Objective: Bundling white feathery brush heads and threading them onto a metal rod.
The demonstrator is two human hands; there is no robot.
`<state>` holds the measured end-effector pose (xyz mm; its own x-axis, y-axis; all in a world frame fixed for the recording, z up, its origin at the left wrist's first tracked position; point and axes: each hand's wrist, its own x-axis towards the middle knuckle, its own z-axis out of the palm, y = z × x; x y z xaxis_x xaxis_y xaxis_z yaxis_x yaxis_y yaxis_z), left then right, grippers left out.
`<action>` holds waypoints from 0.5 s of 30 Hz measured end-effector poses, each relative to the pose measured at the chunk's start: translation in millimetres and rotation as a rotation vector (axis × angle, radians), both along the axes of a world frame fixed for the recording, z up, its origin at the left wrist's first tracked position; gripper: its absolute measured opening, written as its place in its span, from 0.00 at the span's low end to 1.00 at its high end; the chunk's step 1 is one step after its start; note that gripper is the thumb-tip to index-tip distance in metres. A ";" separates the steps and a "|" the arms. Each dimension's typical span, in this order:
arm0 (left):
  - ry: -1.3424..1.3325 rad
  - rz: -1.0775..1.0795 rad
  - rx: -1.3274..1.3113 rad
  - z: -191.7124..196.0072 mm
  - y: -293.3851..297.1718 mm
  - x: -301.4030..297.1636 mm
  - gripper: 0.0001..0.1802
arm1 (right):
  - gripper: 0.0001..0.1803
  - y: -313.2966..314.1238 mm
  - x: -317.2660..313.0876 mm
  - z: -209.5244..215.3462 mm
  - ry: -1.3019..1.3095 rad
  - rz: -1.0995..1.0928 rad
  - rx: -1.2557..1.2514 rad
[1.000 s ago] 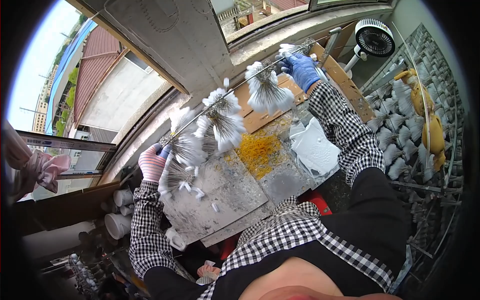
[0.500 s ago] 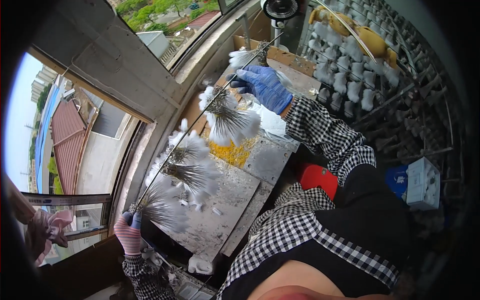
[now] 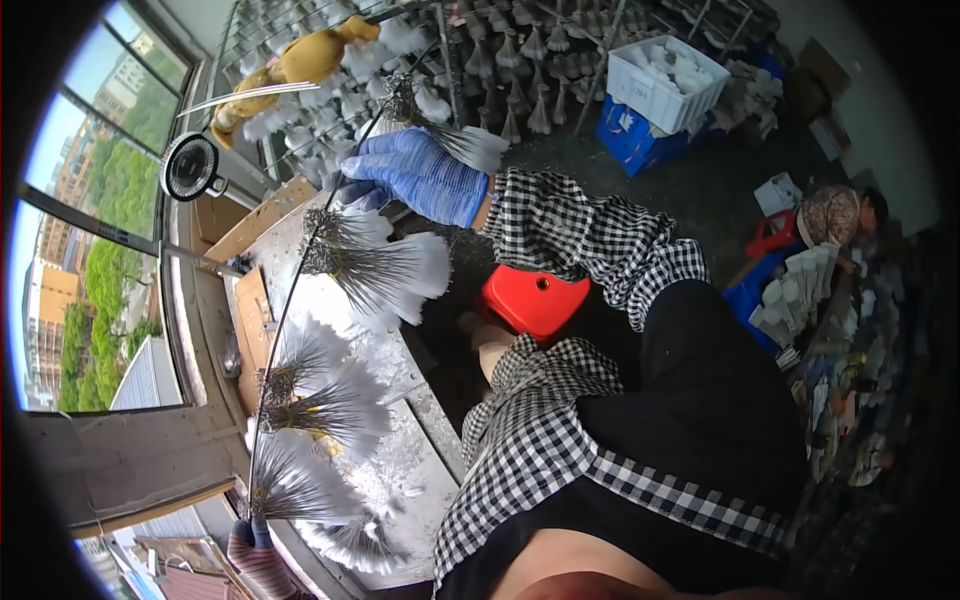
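My left hand (image 3: pixel 258 560), in a pink striped glove with dark fingertips, is closed round the lower end of a long thin dark rod (image 3: pixel 281 325). My right hand (image 3: pixel 420 175), in a blue glove, grips the same rod close to its far end. From the rod hang several bundles of thin dark stems with white tips; one bundle (image 3: pixel 385 265) hangs just below my right hand, another (image 3: pixel 295 480) close to my left. Beyond my right hand one more bundle (image 3: pixel 450 130) sits at the rod's far end. My fingers partly hide the rod.
Racks (image 3: pixel 510 60) with rows of similar bundles stand ahead. A worktable (image 3: pixel 425 440) lies under the rod, with a loose white-tipped bundle (image 3: pixel 360 540) on it. Around are a small fan (image 3: pixel 190 167), a red stool (image 3: pixel 535 300), a white crate (image 3: pixel 660 85) on a blue one, and another person (image 3: pixel 828 215).
My view has turned right, toward the racks. Both hands still hold the rod, which has swung round with its bundles and now points at the racks.
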<state>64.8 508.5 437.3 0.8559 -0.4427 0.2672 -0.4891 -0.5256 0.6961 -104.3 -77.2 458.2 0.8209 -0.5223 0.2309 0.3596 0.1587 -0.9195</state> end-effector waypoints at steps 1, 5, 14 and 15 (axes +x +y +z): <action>-0.001 -0.043 0.013 6.0 -32.2 5.2 0.11 | 0.12 -15.9 -18.3 1.0 -0.030 -0.036 0.000; -0.034 -0.226 0.050 37.9 -162.7 10.3 0.18 | 0.12 -80.7 -93.6 -4.9 -0.090 -0.287 -0.108; -0.159 -0.620 0.138 75.9 -411.9 -11.8 0.18 | 0.11 -182.7 -289.6 5.2 -0.198 -0.638 0.093; -0.238 -0.623 0.228 84.9 -440.9 -20.0 0.17 | 0.12 -197.7 -318.5 -0.3 -0.168 -0.609 0.129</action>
